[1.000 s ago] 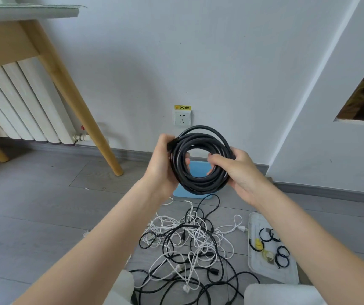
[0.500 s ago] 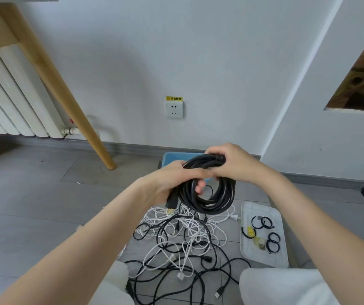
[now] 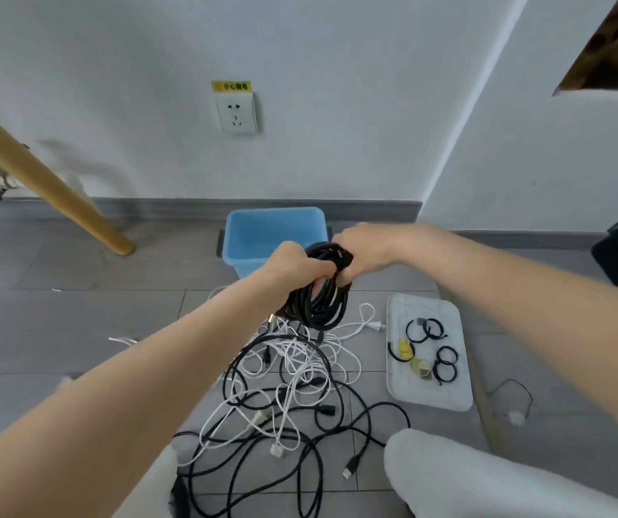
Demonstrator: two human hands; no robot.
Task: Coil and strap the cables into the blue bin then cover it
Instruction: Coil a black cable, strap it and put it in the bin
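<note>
1. At far left we pass only a slanted wooden table leg (image 3: 44, 177), well clear of the work.
2. Our left hand (image 3: 292, 265) has its fingers curled round the upper left of the coiled black cable (image 3: 318, 293), gripping the bundled turns. A gold-tipped plug (image 3: 272, 317) sticks out below the wrist, pointing down and left.
3. The coil hangs between both hands, just in front of and slightly above the blue bin (image 3: 262, 233), which stands open against the skirting board. The loop is squeezed into an oval, its long axis running from upper right to lower left, with the free lower end drooping toward the tangle of black and white cables (image 3: 292, 386) on the floor.
4. Our right hand (image 3: 363, 252) clasps the top of the coil, fingers wrapped over the turns (the fingertips themselves are hidden behind the cable).
5. Further right, the white tray (image 3: 445, 398) holds the black loop straps (image 3: 445, 362). They lie down and right of the coil, nearer our right hand, so we judge that hand should fetch a strap while the left keeps the coil pinched.
6. No lid for the bin shows.
</note>
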